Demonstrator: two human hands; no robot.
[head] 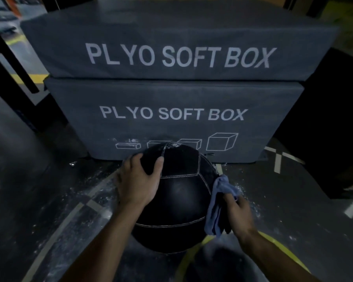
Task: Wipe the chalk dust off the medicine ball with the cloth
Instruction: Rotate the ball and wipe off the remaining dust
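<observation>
- My left hand (138, 183) is pressing spread fingers on the medicine ball (177, 200) at ten o'clock
- My right hand (239, 213) is gripping the cloth (218, 204) at three o'clock, seemingly touching the ball

ball (177, 200): on the floor (49, 200), centre of view, just before the lower box
lower box (171, 119): at 12 o'clock from the ball, on the floor
upper box (177, 51): stacked on the lower box
left hand (139, 184): on the ball's top, toward 10 o'clock
right hand (237, 216): at the ball's 3 o'clock side
cloth (220, 204): in the right hand, between it and the ball, touching the ball's side
</observation>
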